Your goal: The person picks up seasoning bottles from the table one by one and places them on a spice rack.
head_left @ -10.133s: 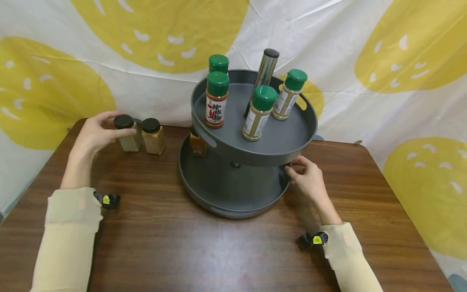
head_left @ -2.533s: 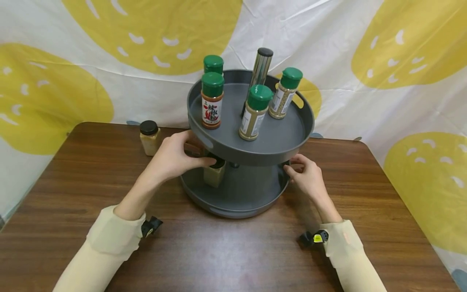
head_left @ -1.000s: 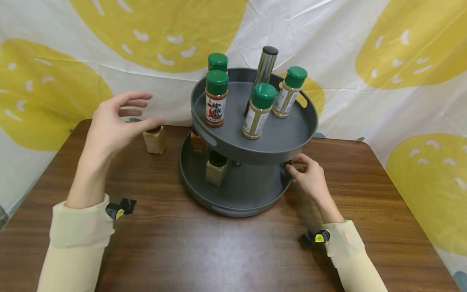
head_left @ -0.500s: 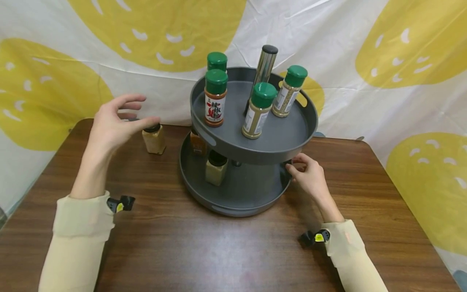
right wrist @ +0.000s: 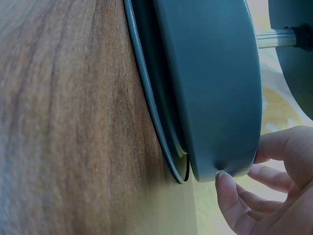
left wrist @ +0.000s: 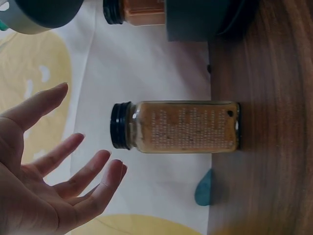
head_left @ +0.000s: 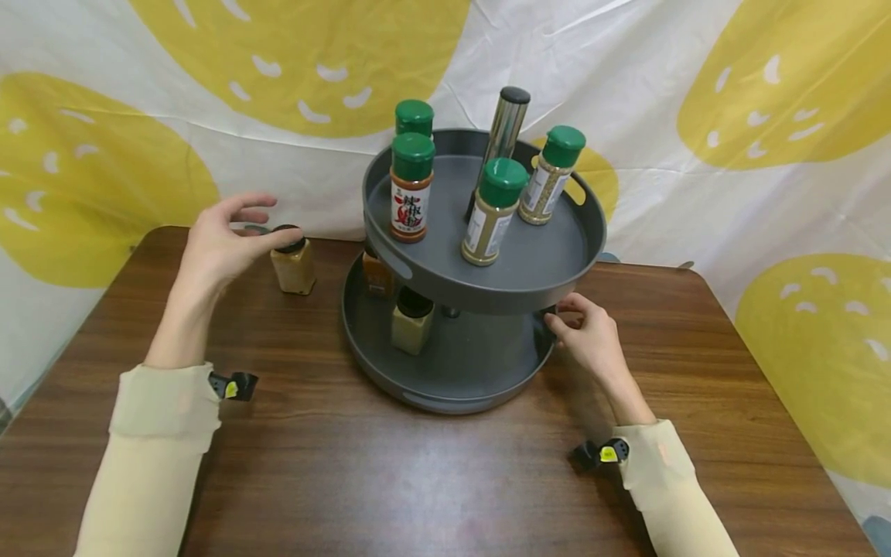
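My left hand [head_left: 223,240] reaches over a square glass spice jar [head_left: 294,267] with a black cap, thumb and fingers spread around the cap's height. In the left wrist view, a gap separates the fingertips from the black cap [left wrist: 121,125], and brownish powder fills the jar. My right hand [head_left: 588,338] grips the right edge of the lower tray [head_left: 459,404] of a grey two-tier turntable. In the right wrist view, the thumb presses the tray's wall [right wrist: 215,98] while a finger lies at its rim. On that tray stand a pale-powder jar [head_left: 411,329] and an orange-brown jar [head_left: 377,275].
Several green-capped spice bottles, including a red-labelled one [head_left: 411,205], stand on the upper tray [head_left: 487,290], around a metal post [head_left: 508,124]. The turntable rests on a wooden table [head_left: 313,464] with a patterned cloth [head_left: 299,178] hanging behind it.
Earlier, my left hand moved the pale-powder jar from the table onto the lower tray, then let go. It has returned left and lowered slightly toward the remaining jar. My right hand stays put.
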A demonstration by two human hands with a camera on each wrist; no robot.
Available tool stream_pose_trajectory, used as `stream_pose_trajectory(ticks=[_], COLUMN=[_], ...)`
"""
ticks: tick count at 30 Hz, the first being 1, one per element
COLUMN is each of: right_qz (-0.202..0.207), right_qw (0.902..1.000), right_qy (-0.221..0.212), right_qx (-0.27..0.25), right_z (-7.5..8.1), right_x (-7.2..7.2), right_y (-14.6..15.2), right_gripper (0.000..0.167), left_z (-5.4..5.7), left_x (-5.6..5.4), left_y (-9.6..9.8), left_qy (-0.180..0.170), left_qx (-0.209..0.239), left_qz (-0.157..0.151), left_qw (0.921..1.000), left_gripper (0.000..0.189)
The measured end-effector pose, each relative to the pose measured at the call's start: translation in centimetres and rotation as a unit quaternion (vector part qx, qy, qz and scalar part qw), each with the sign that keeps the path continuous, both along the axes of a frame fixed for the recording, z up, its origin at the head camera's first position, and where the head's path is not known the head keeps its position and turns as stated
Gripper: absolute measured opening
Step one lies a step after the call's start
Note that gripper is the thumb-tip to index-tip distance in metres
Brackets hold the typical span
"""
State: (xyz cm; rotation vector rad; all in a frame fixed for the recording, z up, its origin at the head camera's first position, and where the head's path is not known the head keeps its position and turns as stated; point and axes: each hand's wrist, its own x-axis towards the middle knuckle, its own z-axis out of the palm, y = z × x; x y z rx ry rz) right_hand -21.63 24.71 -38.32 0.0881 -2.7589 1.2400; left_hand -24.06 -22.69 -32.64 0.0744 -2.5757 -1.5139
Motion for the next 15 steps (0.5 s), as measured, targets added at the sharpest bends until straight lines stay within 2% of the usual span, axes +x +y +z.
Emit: stream_pose_trajectory(ticks=[5,15], right_qz=[-0.001,-0.004], right_qw=[1.0000,1.0000], right_qy=[-0.002,-0.003], right_qx=[0.000,-0.004], right_z=[0.0,0.0], right_x=[0.0,0.0], right_y=[0.0,0.0], right_gripper=[0.020,0.020], left_z=[-0.7,-1.4], left_x=[-0.4,-0.8], left_y=[0.0,-0.1], left_qy=[-0.009,-0.027], left_qx=[0.000,-0.004], left_qz=[-0.003,-0.012], left_qw=[1.0000,0.9996], left_gripper=[0.071,0.074])
